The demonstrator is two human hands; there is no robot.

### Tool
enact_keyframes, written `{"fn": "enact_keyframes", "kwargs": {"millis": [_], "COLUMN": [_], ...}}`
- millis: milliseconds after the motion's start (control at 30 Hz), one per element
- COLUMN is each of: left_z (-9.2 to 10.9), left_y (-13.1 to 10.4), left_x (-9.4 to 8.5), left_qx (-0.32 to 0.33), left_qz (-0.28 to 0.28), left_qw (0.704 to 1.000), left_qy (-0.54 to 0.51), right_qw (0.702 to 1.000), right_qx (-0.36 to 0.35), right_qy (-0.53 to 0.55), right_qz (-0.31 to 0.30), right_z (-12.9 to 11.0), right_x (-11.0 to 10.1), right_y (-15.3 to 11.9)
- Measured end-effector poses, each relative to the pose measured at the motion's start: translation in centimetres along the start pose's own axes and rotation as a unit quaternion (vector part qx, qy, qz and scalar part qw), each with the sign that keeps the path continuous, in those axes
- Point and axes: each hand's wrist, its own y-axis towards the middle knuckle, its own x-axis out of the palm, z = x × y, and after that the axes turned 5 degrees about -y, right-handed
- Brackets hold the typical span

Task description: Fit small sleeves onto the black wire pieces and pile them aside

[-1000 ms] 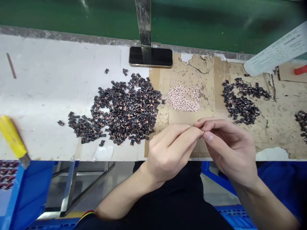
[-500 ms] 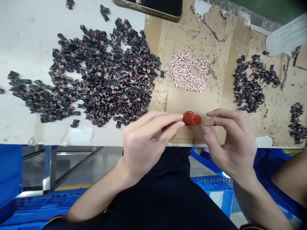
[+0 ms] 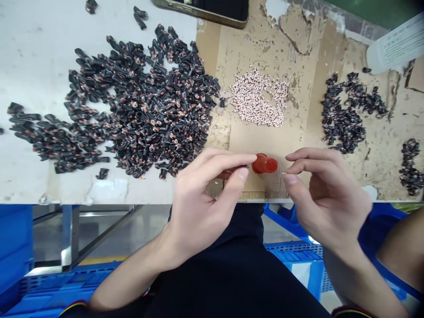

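Note:
A red, round-topped plastic piece stands on the cardboard between my two hands. My left hand is at its left, with thumb and forefinger closed around a small black part, mostly hidden by the fingers. To the right, my right hand pinches a tiny pale piece between thumb and forefinger, apart from the red piece. Beyond them lies a patch of tiny pinkish, copper-coloured pieces. A large heap of small black parts with orange-red ends spreads to the left.
Smaller clusters of dark parts lie at the right. A phone rests at the far edge, and a translucent white container stands at the far right. Blue crates are below the table. Another person's arm shows at the right.
My right hand has drawn slightly to the right, away from the red piece, with its tiny piece. The left thumb has shifted a little, showing the black part. The view has shifted slightly.

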Motion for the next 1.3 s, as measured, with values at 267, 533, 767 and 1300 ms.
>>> {"fn": "enact_keyframes", "kwargs": {"millis": [267, 533, 767, 1300], "left_z": [0.7, 0.9, 1.2, 2.0], "left_y": [0.8, 0.6, 0.6, 1.1], "left_x": [1.8, 1.6, 1.6, 1.6], "left_qx": [-0.179, -0.193, -0.211, -0.224], "left_qz": [-0.093, -0.103, -0.101, -0.087], "left_qw": [0.946, 0.941, 0.934, 0.916], "left_qy": [-0.255, -0.259, -0.269, -0.320], "right_qw": [0.947, 0.960, 0.963, 0.974], "right_qx": [0.153, 0.130, 0.100, 0.005], "right_qy": [0.282, 0.246, 0.245, 0.226], "right_qz": [-0.018, -0.026, -0.044, 0.028], "right_z": [-2.3, -2.7, -2.4, -1.5], "right_x": [-0.5, -0.2, -0.4, 0.5], "right_y": [-0.1, 0.2, 0.1, 0.1]}}
